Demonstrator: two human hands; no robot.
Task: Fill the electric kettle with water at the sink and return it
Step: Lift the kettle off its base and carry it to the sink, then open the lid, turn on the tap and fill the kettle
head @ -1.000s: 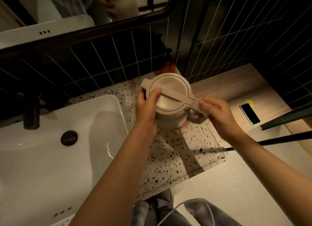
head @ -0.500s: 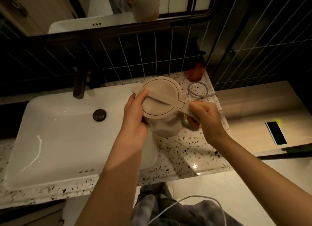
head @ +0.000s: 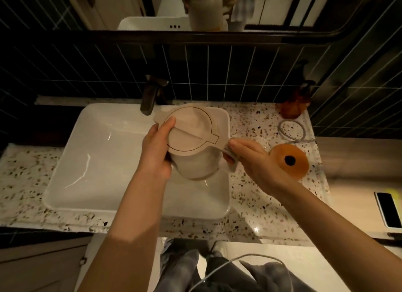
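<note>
Currently your hands, left hand and right hand, grip the lidded kettle above the sink; filling and return remain.

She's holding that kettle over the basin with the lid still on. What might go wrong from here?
Water could splash off the shut lid if the tap runs first. The kettle hangs in the air over the sink, held by the left hand and the right hand; wet, it may slip from either grip. Drips could reach its base on the counter.
</note>
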